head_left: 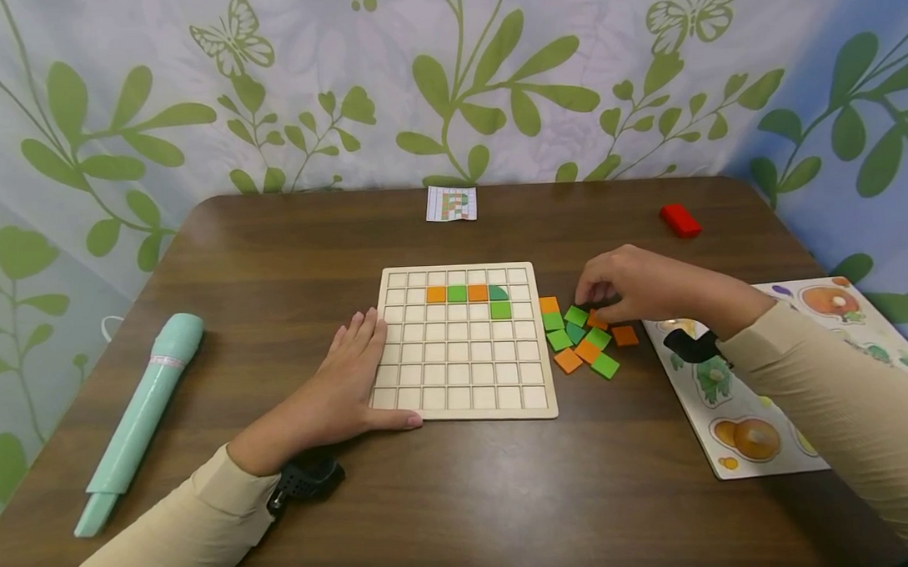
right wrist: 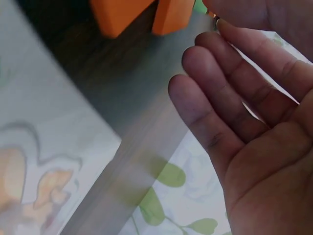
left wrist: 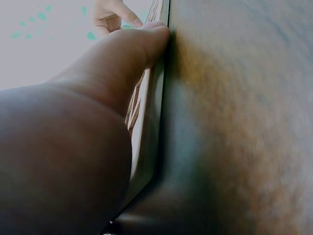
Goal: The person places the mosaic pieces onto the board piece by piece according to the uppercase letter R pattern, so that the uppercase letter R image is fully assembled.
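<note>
In the head view a pale wooden grid board [head_left: 457, 375] lies mid-table. Orange and green tiles, one of them a dark green curved tile [head_left: 498, 293], sit in its upper squares. My left hand [head_left: 348, 379] rests along the board's left side, fingers straight, with the thumb lying on the near edge. Over the loose tiles [head_left: 568, 360] to the right of the board is my right hand [head_left: 630, 281], its fingers bent downward. Its thumb overlaps an orange tile [head_left: 596, 320] there. In the right wrist view its fingers [right wrist: 203, 105] are loosely bent beside orange tiles [right wrist: 173, 17].
A small printed pattern card [head_left: 451, 204] lies at the back of the table. Far right sits a red block [head_left: 680, 220]. A picture puzzle board [head_left: 738, 449] lies under the right forearm. At the left is a mint-green microphone-shaped object [head_left: 143, 419].
</note>
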{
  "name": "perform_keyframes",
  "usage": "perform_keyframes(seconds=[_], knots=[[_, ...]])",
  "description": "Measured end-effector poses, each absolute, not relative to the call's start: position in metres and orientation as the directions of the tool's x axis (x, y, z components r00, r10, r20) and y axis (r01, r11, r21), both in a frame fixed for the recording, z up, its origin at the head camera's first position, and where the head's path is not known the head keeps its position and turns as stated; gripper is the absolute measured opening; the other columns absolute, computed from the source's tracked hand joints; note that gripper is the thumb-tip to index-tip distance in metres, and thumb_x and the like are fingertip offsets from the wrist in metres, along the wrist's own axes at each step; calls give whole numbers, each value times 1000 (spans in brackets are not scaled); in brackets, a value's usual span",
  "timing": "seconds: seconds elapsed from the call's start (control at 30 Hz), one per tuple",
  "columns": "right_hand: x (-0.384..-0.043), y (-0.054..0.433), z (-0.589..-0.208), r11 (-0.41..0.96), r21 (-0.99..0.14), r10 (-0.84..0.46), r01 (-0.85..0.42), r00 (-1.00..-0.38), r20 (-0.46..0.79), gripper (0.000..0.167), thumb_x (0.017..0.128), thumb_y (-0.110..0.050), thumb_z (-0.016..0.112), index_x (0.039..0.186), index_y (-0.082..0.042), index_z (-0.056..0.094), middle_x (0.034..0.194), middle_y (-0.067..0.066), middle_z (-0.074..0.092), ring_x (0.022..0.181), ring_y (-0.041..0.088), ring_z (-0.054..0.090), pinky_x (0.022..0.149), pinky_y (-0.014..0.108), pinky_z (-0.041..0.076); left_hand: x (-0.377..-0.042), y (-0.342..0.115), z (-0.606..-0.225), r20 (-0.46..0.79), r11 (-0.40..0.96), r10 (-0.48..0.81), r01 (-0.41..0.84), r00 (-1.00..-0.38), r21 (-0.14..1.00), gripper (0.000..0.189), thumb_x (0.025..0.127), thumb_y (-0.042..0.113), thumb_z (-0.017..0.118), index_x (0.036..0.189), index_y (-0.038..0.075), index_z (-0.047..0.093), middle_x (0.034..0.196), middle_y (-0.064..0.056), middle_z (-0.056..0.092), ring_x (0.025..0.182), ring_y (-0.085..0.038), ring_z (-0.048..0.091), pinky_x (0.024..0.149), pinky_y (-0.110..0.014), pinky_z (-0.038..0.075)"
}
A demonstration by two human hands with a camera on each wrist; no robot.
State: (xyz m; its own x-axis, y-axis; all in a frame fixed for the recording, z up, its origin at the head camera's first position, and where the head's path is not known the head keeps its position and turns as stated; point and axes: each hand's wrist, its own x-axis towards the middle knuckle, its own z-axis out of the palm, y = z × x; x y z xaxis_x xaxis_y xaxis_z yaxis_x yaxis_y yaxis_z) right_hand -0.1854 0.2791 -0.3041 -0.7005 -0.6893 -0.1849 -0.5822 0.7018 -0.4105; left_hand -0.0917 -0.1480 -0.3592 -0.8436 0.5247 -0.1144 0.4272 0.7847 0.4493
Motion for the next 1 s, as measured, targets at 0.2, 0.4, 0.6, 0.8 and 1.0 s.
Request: perform_keyframes(seconds=[0.2, 0.4, 0.6, 0.8, 1.0], knots=[[-182, 268, -304, 626, -476, -754, -618, -634, -168, 24, 86, 1, 86, 96, -18, 78, 98, -8, 69, 85, 14, 63, 79, 35, 59, -91, -148, -359, -120, 787, 521, 421, -845, 451, 140, 79, 74, 80, 163, -11, 8, 171, -27, -3, 157, -41, -6, 124, -55, 0], [-180, 262, -309, 552, -524, -807, -648, -574, -140, 24, 84, 1, 88, 93, -19, 78, 97, -10, 69, 81, 11, 63, 74, 34, 59, -91, -148, -358, -118, 789, 519, 422, -846, 447, 140, 79, 74, 79, 163, -11, 8, 171, -28, -2, 157, -41, -5, 124, -55, 1], [-183, 262, -311, 516, -544, -829, -662, -547, -120, 25, 83, -2, 90, 96, -19, 78, 100, -11, 69, 82, 13, 65, 74, 35, 60, -91, -148, -358, -122, 791, 519, 421, -846, 444, 140, 79, 75, 79, 163, -11, 8, 171, -28, -2, 157, -41, -5, 124, -55, 1], [-186, 262, -312, 490, -551, -844, -676, -527, -104, 26, 83, -1, 90, 97, -20, 78, 103, -12, 69, 83, 15, 65, 74, 34, 59, -92, -149, -358, -107, 786, 524, 431, -845, 444, 139, 79, 75, 78, 163, -11, 9, 171, -28, -2, 157, -42, -5, 124, -55, 1], [-184, 264, -312, 514, -534, -837, -672, -530, -139, 26, 85, -3, 89, 99, -22, 79, 106, -12, 70, 86, 15, 65, 77, 35, 59, -92, -148, -359, -114, 786, 526, 431, -843, 444, 140, 79, 77, 77, 163, -11, 7, 171, -28, -2, 157, -42, -5, 124, -55, 1]])
